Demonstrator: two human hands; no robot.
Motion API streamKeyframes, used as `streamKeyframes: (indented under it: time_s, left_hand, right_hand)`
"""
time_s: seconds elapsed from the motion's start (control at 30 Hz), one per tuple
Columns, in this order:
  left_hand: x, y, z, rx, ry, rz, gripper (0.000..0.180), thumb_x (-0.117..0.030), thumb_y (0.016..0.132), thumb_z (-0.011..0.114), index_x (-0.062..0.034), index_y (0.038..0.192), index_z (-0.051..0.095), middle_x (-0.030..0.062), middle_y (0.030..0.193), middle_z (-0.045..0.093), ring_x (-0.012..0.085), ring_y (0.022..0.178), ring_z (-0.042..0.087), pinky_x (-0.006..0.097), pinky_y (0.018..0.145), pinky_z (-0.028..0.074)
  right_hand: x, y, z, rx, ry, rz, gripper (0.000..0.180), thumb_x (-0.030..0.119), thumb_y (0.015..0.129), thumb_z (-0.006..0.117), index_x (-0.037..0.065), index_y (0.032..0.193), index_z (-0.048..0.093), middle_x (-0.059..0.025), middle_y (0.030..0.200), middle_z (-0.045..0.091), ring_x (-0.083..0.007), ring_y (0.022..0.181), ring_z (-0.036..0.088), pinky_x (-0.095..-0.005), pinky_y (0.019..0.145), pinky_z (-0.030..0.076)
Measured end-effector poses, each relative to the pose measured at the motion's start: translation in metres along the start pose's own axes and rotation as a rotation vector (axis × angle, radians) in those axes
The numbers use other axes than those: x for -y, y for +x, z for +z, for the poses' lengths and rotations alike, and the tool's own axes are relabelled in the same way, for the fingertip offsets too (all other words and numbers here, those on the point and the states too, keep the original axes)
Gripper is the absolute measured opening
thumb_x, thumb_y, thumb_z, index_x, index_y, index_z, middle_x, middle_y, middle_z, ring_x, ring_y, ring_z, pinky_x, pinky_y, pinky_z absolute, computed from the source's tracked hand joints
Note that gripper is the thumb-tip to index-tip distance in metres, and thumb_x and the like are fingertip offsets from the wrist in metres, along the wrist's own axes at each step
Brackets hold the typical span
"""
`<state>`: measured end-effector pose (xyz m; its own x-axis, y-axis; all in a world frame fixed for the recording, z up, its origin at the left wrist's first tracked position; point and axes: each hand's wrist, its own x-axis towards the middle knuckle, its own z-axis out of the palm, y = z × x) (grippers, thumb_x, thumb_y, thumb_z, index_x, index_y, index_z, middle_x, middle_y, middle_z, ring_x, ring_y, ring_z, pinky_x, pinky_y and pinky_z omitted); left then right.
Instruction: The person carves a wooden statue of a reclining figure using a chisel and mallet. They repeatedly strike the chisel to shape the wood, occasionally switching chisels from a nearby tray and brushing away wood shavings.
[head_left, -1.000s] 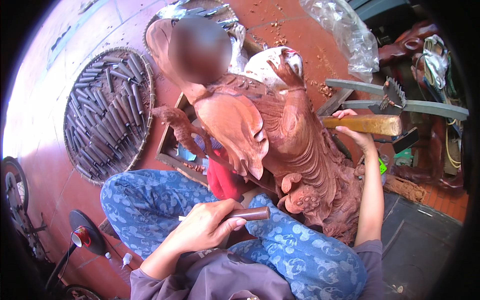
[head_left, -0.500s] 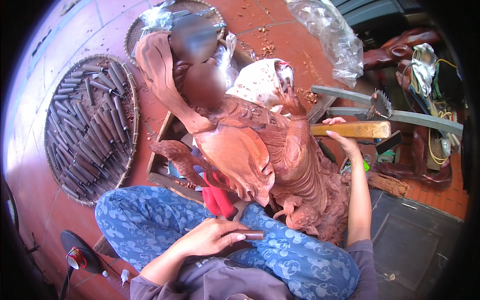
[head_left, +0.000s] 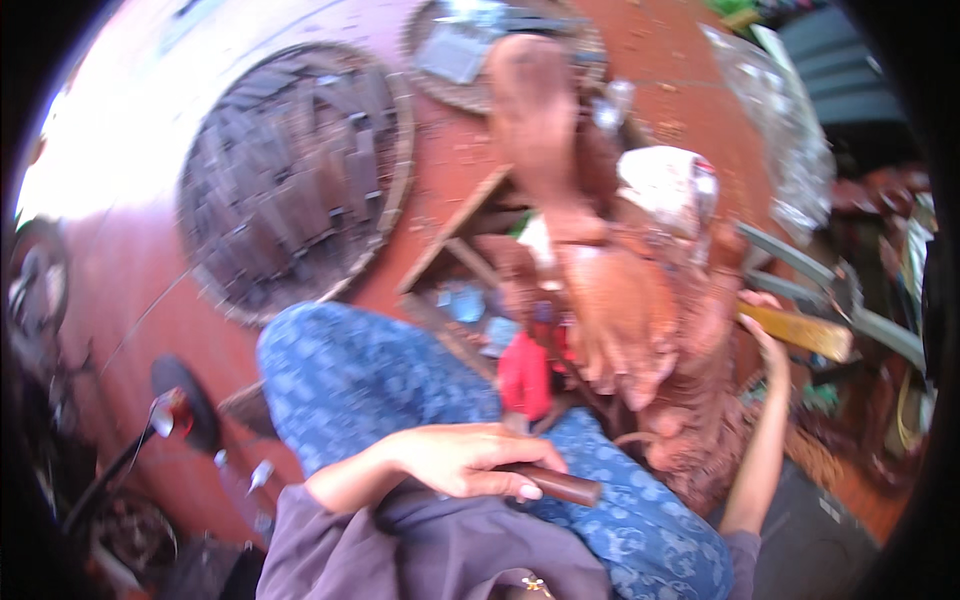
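Observation:
My left hand (head_left: 460, 462) is closed around a carving chisel, whose dark brown handle (head_left: 572, 487) sticks out past the thumb above my lap. The chisel's blade cannot be made out. To the right, my right hand (head_left: 772, 335) grips a yellowish wooden bar (head_left: 812, 334) beside the carving. Between my knees and the far side leans a large reddish-brown wood carving (head_left: 620, 310) with draped folds and a long rounded top. Motion blurs its details.
A round basket (head_left: 405, 160) full of dark-handled chisels lies on the red tiled floor at the left. Another basket (head_left: 435, 95) is at the back. A wooden box (head_left: 425, 270), red cloth (head_left: 525, 375), white cloth (head_left: 660, 180), clear plastic (head_left: 785, 130) and grey metal bars (head_left: 800, 262) surround the carving.
The view has swung left, so the carving and baskets appear farther right, with blur. Both hands keep their hold on the chisel and the wooden bar.

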<state>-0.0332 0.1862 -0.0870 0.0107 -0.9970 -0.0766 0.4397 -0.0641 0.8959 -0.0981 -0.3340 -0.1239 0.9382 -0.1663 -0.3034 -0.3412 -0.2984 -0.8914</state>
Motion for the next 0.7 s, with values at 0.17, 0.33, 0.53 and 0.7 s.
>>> streamKeyframes:
  time_s: [0.17, 0.33, 0.53, 0.7]
  left_hand:
    - [-0.097, -0.048, -0.038, -1.122, 0.356, 0.430, 0.037, -0.032, 0.099, 0.052, 0.0032, 0.111, 0.054, 0.0159, 0.088, 0.066, 0.0204, 0.078, 0.061, 0.031, 0.067, 0.046]
    - [-0.075, -0.135, -0.187, -1.743, 0.592, -0.226, 0.044, -0.042, 0.096, 0.058, -0.0009, 0.112, 0.059, 0.0068, 0.084, 0.071, 0.0104, 0.076, 0.063, 0.026, 0.065, 0.047]
    - [0.046, -0.129, -0.283, -1.705, 0.998, -0.789, 0.058, -0.052, 0.079, 0.069, 0.0035, 0.095, 0.066, 0.0227, 0.088, 0.070, 0.0346, 0.089, 0.069, 0.040, 0.084, 0.052]
    - [0.066, -0.123, -0.279, -1.714, 1.261, -0.770, 0.051, -0.042, 0.078, 0.074, 0.0046, 0.096, 0.064, 0.0251, 0.094, 0.069, 0.0384, 0.092, 0.068, 0.045, 0.085, 0.052]
  right_hand:
    - [-0.006, -0.006, -0.018, -0.031, -0.003, 0.044, 0.028, 0.005, 0.086, 0.068, 0.010, 0.109, 0.052, -0.0057, 0.122, 0.054, -0.0177, 0.121, 0.047, -0.0324, 0.107, 0.032]
    - [-0.017, 0.005, -0.023, 0.021, 0.009, 0.016, 0.029, 0.005, 0.086, 0.067, 0.010, 0.110, 0.051, -0.0056, 0.123, 0.053, -0.0177, 0.121, 0.047, -0.0322, 0.107, 0.032]
    - [-0.010, -0.002, -0.023, 0.017, -0.034, 0.049, 0.031, 0.006, 0.086, 0.067, 0.010, 0.112, 0.051, -0.0044, 0.126, 0.053, -0.0169, 0.121, 0.047, -0.0309, 0.106, 0.033]
    - [-0.006, -0.001, -0.017, 0.036, -0.093, -0.022, 0.030, 0.005, 0.086, 0.067, 0.009, 0.112, 0.052, -0.0029, 0.127, 0.052, -0.0163, 0.118, 0.050, -0.0283, 0.099, 0.039]
